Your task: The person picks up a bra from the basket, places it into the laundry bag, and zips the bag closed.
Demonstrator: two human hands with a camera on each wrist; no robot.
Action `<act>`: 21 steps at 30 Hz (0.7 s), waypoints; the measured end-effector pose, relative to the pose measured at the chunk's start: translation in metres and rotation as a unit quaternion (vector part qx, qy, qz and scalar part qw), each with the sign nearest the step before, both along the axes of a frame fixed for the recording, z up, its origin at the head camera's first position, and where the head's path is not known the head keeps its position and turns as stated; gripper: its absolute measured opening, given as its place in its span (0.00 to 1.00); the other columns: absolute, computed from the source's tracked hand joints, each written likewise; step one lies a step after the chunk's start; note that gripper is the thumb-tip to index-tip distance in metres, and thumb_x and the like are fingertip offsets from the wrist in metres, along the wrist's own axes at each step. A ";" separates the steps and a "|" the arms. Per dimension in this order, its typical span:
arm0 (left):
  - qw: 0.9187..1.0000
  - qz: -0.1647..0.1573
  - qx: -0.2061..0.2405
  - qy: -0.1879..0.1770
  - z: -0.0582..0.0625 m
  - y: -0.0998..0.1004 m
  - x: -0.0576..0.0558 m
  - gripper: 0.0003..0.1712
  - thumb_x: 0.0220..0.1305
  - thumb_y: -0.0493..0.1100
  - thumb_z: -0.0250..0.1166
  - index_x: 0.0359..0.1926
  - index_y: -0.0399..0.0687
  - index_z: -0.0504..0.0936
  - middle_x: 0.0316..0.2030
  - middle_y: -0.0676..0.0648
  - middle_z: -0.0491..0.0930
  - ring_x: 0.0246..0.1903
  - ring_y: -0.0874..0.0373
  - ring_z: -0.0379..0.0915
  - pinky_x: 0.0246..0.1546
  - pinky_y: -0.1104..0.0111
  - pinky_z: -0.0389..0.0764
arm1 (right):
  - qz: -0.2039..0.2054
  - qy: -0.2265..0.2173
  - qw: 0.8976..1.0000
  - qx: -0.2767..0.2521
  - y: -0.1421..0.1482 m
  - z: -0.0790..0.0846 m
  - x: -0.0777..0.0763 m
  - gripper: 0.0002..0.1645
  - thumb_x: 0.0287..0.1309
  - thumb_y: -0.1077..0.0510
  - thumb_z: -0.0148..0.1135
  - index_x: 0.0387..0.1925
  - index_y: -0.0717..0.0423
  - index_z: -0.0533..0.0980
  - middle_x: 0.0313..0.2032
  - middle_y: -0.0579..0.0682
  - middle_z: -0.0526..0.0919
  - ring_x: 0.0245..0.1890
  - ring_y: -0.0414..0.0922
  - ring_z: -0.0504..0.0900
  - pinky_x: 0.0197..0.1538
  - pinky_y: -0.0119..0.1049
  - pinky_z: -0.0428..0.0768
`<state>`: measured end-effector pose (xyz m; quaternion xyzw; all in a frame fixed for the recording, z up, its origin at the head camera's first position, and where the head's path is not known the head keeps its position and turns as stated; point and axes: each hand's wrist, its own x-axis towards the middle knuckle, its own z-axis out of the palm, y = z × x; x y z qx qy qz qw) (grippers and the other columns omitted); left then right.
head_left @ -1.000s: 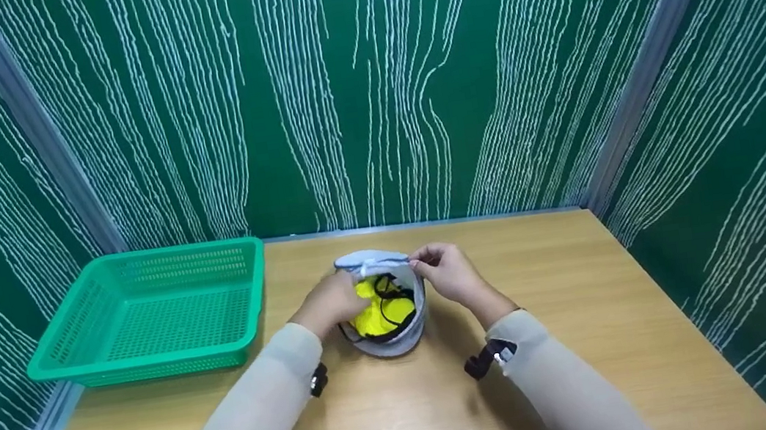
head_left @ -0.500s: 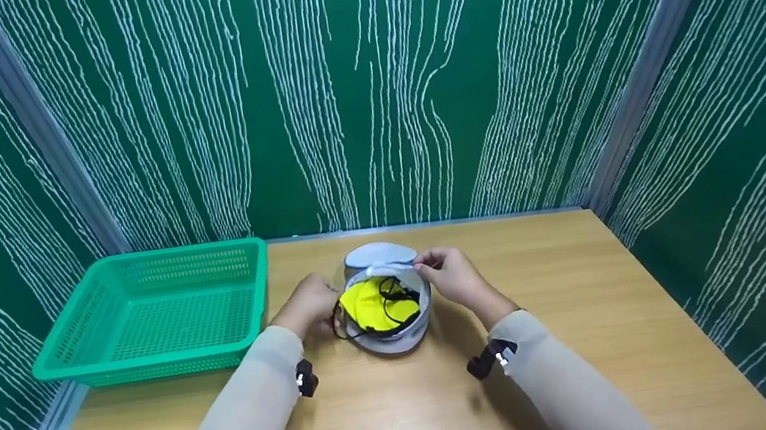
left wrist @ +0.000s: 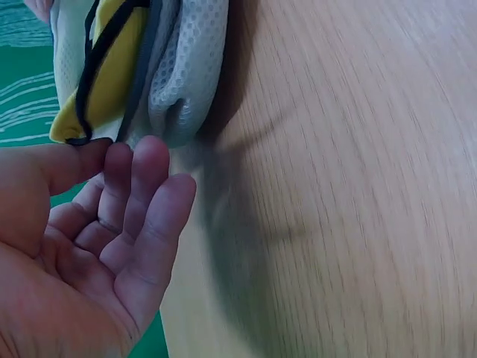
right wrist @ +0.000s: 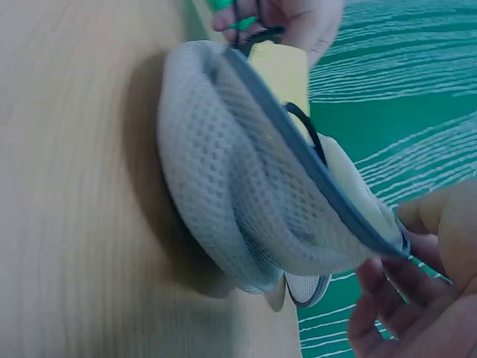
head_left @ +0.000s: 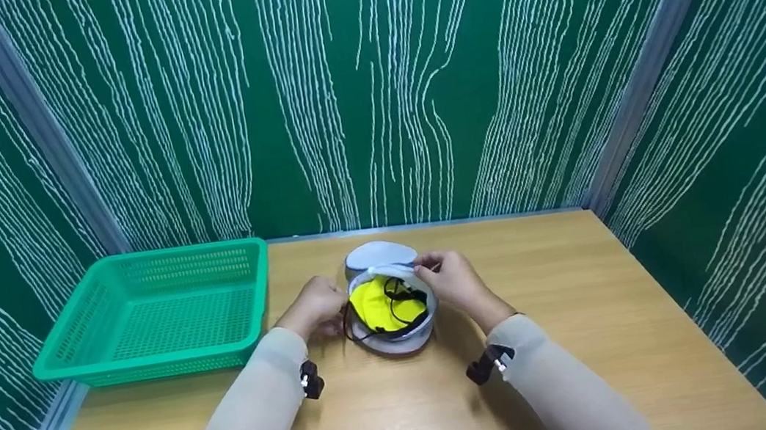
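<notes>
A pale grey mesh laundry bag (head_left: 400, 344) with a zip-edged mouth stands on the wooden table, its rounded lid flap (head_left: 379, 253) folded to the back. Inside lies a yellow cloth item (head_left: 374, 306) with black trim and thin black straps. My left hand (head_left: 318, 303) is at the bag's left side; in the left wrist view, its thumb and forefinger pinch a black-edged corner of the yellow cloth (left wrist: 123, 63) at the rim. On the opposite side, my right hand (right wrist: 440, 261) pinches the zipped rim of the bag (right wrist: 216, 149) between thumb and fingers.
To the left, a green plastic basket (head_left: 150, 360) with perforated walls sits on the table (head_left: 395, 420). Green panels (head_left: 469, 85) with white wavy lines stand behind and at both sides.
My left hand has come out of the bag's mouth to its left side, drawing a yellow corner and black strap there. The bag has shifted slightly right; my right hand stays at the rim.
</notes>
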<state>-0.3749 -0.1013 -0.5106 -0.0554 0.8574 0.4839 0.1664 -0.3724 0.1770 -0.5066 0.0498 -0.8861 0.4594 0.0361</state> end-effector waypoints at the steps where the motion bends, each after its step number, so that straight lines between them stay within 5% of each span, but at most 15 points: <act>1: 1.000 0.002 0.003 -0.001 0.000 0.000 0.000 0.22 0.79 0.38 0.59 0.23 0.53 0.74 0.25 0.50 0.78 0.21 0.57 0.76 0.22 0.67 0.81 | -0.005 0.011 1.000 0.009 -0.001 0.001 0.003 0.13 0.79 0.57 0.69 0.56 0.58 0.89 0.56 0.58 0.90 0.56 0.54 0.87 0.60 0.47 0.90; 5: 1.000 0.002 0.011 -0.007 0.000 -0.001 0.000 0.17 0.80 0.39 0.59 0.28 0.51 0.77 0.25 0.49 0.80 0.20 0.56 0.76 0.22 0.68 0.79 | 0.003 0.093 0.993 0.067 -0.012 0.008 0.016 0.13 0.76 0.55 0.73 0.56 0.56 0.89 0.58 0.56 0.86 0.60 0.57 0.86 0.64 0.51 0.90; 8: 1.000 -0.005 0.016 -0.008 0.003 0.001 0.002 0.17 0.82 0.40 0.58 0.30 0.51 0.76 0.25 0.48 0.80 0.19 0.57 0.76 0.21 0.68 0.77 | 0.078 0.151 0.979 0.113 -0.025 0.013 0.027 0.14 0.74 0.55 0.75 0.53 0.59 0.89 0.55 0.56 0.88 0.58 0.57 0.88 0.65 0.52 0.90; 13: 1.000 -0.014 0.022 -0.007 0.009 0.005 0.006 0.15 0.85 0.43 0.58 0.34 0.48 0.79 0.28 0.47 0.81 0.21 0.56 0.76 0.23 0.67 0.77 | 0.212 0.156 0.942 0.209 -0.047 0.014 0.042 0.29 0.71 0.40 0.78 0.59 0.57 0.87 0.55 0.55 0.91 0.53 0.52 0.89 0.59 0.50 0.91; 16: 0.999 -0.024 0.023 -0.004 0.011 0.006 0.006 0.13 0.85 0.43 0.58 0.37 0.46 0.82 0.29 0.46 0.82 0.23 0.56 0.77 0.25 0.66 0.79 | 0.231 0.141 0.925 0.265 -0.057 0.007 0.045 0.34 0.67 0.32 0.79 0.60 0.52 0.87 0.54 0.50 0.91 0.51 0.47 0.87 0.58 0.47 0.90; 21: 0.999 -0.034 0.030 -0.002 0.008 0.003 0.004 0.13 0.86 0.43 0.57 0.40 0.45 0.83 0.32 0.46 0.84 0.24 0.56 0.81 0.28 0.67 0.83 | 0.233 0.148 0.919 0.280 -0.063 -0.003 0.044 0.19 0.74 0.41 0.76 0.49 0.51 0.87 0.43 0.46 0.90 0.43 0.44 0.85 0.50 0.43 0.89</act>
